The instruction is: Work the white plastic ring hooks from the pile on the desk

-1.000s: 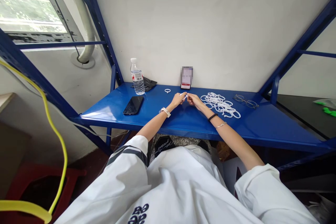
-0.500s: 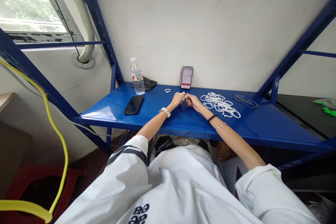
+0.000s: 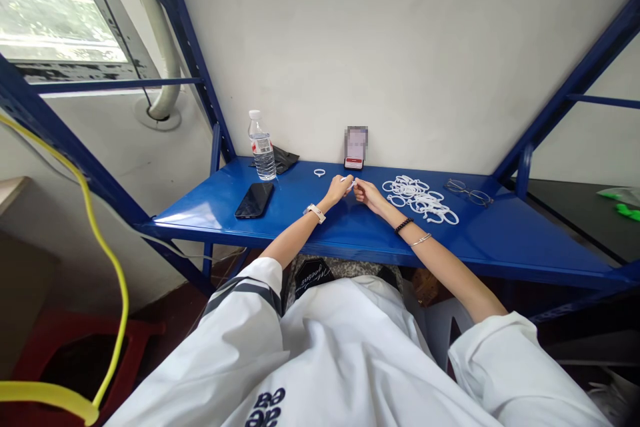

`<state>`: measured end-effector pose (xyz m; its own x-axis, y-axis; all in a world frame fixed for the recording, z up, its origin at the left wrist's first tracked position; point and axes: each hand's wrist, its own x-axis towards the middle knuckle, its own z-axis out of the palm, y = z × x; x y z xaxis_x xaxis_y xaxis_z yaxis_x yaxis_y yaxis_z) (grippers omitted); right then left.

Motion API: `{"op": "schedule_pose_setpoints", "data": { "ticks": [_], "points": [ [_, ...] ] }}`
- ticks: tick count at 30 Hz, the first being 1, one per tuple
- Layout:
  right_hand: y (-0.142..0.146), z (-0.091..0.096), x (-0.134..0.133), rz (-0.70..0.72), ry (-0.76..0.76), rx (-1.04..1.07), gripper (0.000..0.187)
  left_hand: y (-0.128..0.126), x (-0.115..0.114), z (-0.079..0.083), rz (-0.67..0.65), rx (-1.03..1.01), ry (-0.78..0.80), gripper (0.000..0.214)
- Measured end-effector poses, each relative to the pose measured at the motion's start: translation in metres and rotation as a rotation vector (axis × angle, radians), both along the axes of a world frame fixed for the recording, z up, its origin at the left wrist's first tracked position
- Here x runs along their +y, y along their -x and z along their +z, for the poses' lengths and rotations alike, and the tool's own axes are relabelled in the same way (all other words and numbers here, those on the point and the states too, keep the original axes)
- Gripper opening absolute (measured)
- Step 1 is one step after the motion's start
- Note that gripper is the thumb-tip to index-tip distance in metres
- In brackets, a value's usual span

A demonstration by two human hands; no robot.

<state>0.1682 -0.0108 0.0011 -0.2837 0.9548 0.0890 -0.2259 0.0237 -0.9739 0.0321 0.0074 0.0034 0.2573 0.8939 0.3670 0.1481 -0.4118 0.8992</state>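
Note:
Both my hands meet over the middle of the blue table, closed on one small white plastic ring (image 3: 352,183) like those in the pile. My left hand (image 3: 339,190) wraps its fingers round one side of it. From the other side my right hand (image 3: 368,193) pinches it between thumb and fingertips. Most of the ring is hidden by the fingers. To the right of my right hand lies a loose pile of white plastic rings (image 3: 425,203), several of them overlapping. A single white ring (image 3: 319,173) lies apart, behind and left of my left hand.
A black phone (image 3: 255,201) lies at the left, with a water bottle (image 3: 263,150) and black bag (image 3: 286,160) behind it. Another phone (image 3: 355,148) leans on the back wall. Glasses (image 3: 469,193) rest right of the pile on the blue table (image 3: 520,240).

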Motion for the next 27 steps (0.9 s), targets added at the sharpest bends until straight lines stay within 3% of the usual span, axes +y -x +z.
{"op": "schedule_pose_setpoints", "data": {
  "ticks": [19,27],
  "points": [
    [0.0066,-0.0053,-0.0014,-0.027,-0.061,0.042,0.047,0.0001,-0.0054,0.0050,0.007,-0.020,-0.034,0.037],
    [0.0063,-0.0013,-0.0029,0.000,-0.001,0.042,0.044,-0.0012,-0.0048,0.0052,-0.037,-0.042,-0.023,0.039]
  ]
}}
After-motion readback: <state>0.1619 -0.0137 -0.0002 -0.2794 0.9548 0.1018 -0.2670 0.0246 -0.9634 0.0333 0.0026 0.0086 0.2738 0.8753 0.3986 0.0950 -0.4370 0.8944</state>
